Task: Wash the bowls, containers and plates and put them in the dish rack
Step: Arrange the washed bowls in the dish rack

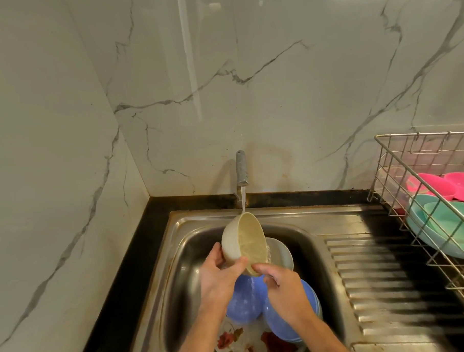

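- Two hands hold one cream bowl (241, 239) over the sink (302, 226), tilted on its side under the tap (241, 168) stream.
- Left hand (219, 277): grip curled round the bowl's outer wall, thumb on the rim.
- Right hand (286, 288): grip pinching the lower rim.
- Blue bowls (247, 300) and a floral plate (235, 340) lie in the sink below.
- Dish rack (400, 168), at right, contains teal plates (445, 225) and pink dishes (438, 185).

A cream bowl (241, 238) is held tilted under the running tap (241, 168) by the left hand (220, 276) and right hand (282, 285), over the sink (181, 258). Blue bowls (247, 300) are seen at 6 o'clock of it, the dish rack (425, 194) at 3 o'clock.
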